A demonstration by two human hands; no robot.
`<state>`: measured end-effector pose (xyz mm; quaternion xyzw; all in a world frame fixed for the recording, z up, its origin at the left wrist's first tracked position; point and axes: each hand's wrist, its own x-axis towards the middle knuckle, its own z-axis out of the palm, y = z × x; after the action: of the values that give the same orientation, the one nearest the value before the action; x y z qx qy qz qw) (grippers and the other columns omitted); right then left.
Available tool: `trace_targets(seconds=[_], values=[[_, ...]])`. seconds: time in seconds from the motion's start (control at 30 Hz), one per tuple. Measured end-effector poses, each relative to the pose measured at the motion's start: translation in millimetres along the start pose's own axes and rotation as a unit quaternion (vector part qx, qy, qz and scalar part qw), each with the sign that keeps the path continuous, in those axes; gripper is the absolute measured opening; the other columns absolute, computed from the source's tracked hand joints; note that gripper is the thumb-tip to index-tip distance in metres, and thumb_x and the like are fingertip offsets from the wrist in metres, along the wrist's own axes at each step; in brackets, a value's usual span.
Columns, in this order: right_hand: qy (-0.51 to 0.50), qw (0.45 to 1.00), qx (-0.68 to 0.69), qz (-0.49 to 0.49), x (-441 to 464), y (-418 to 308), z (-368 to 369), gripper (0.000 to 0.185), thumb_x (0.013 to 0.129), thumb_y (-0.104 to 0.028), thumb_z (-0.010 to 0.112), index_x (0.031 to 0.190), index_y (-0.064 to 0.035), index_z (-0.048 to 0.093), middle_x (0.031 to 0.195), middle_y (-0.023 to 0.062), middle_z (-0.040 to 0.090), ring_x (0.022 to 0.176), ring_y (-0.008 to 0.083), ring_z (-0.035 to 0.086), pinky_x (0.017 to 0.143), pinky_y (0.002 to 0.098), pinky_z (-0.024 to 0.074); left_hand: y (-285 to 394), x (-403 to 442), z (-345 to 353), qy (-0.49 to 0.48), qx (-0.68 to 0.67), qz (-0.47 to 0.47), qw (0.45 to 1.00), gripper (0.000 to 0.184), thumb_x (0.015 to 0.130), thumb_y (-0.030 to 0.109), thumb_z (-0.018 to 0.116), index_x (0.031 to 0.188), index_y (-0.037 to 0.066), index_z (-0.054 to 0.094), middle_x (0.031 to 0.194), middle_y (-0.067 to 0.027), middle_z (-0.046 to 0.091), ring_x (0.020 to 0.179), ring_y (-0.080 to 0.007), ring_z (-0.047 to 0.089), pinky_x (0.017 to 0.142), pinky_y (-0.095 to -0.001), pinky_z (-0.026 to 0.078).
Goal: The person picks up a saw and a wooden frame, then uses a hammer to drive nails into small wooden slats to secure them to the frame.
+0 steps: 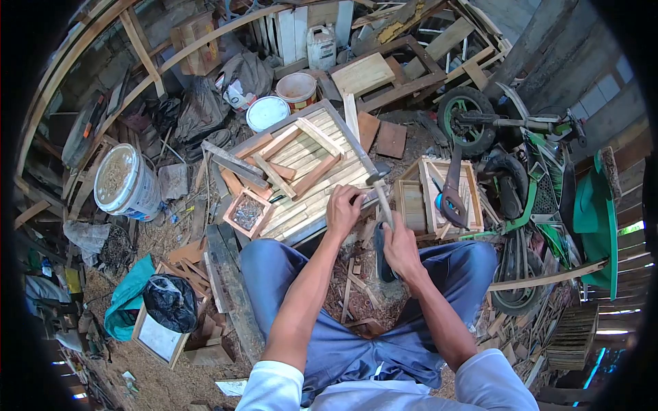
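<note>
My right hand (401, 248) is wrapped around the pale wooden handle of a hammer (383, 200). The hammer's dark head is up by the right edge of a slatted wooden table (349, 168). Close beside it, my left hand (345, 211) is at the table's near right edge with its fingers pinched together; whatever they hold is too small to make out. On the slats lies a wooden frame (319, 174) of joined strips, beyond my left hand. A small wooden box (247, 212) of nails sits at the table's left corner.
To the right stand a wooden crate (430, 198) with a handsaw (452, 195) on it and a small green motorbike (531, 185). A white bucket (127, 183) is at the left, and a black bag (170, 301) lies at the lower left. Wood scraps litter the floor.
</note>
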<state>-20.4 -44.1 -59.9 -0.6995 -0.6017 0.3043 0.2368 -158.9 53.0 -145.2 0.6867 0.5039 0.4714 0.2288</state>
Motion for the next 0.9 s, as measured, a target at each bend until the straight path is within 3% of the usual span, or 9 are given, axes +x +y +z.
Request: trace_targets(seconds=[0.07, 0.17, 0.37, 0.47, 0.7, 0.83, 0.9], values=[[0.042, 0.998, 0.039, -0.024, -3, -6, -2, 0.023, 0.096, -0.018, 0.046, 0.109, 0.0003, 0.039, 0.08, 0.0372, 0.059, 0.083, 0.056, 0.056, 0.073, 0.062, 0.0417, 0, 0, -1, -0.001, 0.0, 0.005, 1.0, 0.008, 0.077, 0.007, 0.071, 0.083, 0.002, 0.07, 0.086, -0.0111, 0.067, 0.085, -0.0306, 0.059, 0.078, -0.0391, 0.047], [-0.031, 0.998, -0.055, 0.014, 1, 13, 8, 0.023, 0.096, -0.017, 0.047, 0.109, 0.0001, 0.038, 0.079, 0.0372, 0.058, 0.083, 0.0558, 0.056, 0.072, 0.061, 0.0417, 1, 0, 0, -0.001, 0.004, 0.0, 1.0, 0.011, 0.078, 0.011, 0.073, 0.083, 0.002, 0.07, 0.087, -0.0113, 0.067, 0.085, -0.0302, 0.059, 0.078, -0.0386, 0.047], [0.055, 0.997, 0.049, -0.038, -2, -3, 1, 0.022, 0.095, -0.016, 0.047, 0.109, -0.0003, 0.039, 0.079, 0.037, 0.058, 0.082, 0.0563, 0.056, 0.071, 0.0618, 0.0414, 4, 1, -3, -0.004, -0.005, 0.006, 1.0, 0.009, 0.077, 0.008, 0.071, 0.082, 0.001, 0.069, 0.086, -0.0114, 0.067, 0.084, -0.031, 0.059, 0.078, -0.0386, 0.047], [-0.02, 0.999, -0.037, -0.015, 1, 20, 12, 0.021, 0.096, -0.015, 0.047, 0.109, -0.0006, 0.04, 0.079, 0.0361, 0.059, 0.083, 0.0555, 0.056, 0.071, 0.0616, 0.0412, -1, 1, 0, 0.006, 0.01, 0.018, 1.0, 0.01, 0.078, 0.01, 0.072, 0.082, 0.001, 0.069, 0.086, -0.0113, 0.067, 0.084, -0.031, 0.059, 0.078, -0.0386, 0.047], [0.011, 0.999, 0.03, 0.002, -2, 0, 3, 0.023, 0.095, -0.016, 0.049, 0.11, -0.001, 0.041, 0.08, 0.0362, 0.059, 0.083, 0.0557, 0.056, 0.071, 0.0615, 0.0407, -2, -4, -1, -0.006, 0.009, 0.004, 1.0, 0.01, 0.077, 0.009, 0.072, 0.083, 0.002, 0.069, 0.086, -0.0114, 0.067, 0.084, -0.0308, 0.059, 0.078, -0.039, 0.047], [-0.012, 1.0, -0.008, 0.006, 4, 20, 5, 0.024, 0.095, -0.016, 0.049, 0.113, -0.0007, 0.046, 0.078, 0.0333, 0.06, 0.079, 0.0526, 0.059, 0.068, 0.0557, 0.045, -2, 2, 1, -0.001, 0.004, 0.006, 1.0, 0.009, 0.078, 0.009, 0.071, 0.082, 0.001, 0.069, 0.086, -0.0119, 0.067, 0.084, -0.0315, 0.059, 0.079, -0.0393, 0.047], [0.044, 0.998, 0.044, -0.032, 6, 16, 1, 0.024, 0.095, -0.016, 0.051, 0.113, -0.0005, 0.049, 0.078, 0.0323, 0.061, 0.08, 0.0502, 0.061, 0.069, 0.0528, 0.0464, -1, 2, 0, -0.003, -0.001, 0.005, 1.0, 0.008, 0.079, 0.009, 0.069, 0.079, 0.002, 0.069, 0.085, -0.0115, 0.067, 0.084, -0.0313, 0.058, 0.078, -0.0391, 0.047]])
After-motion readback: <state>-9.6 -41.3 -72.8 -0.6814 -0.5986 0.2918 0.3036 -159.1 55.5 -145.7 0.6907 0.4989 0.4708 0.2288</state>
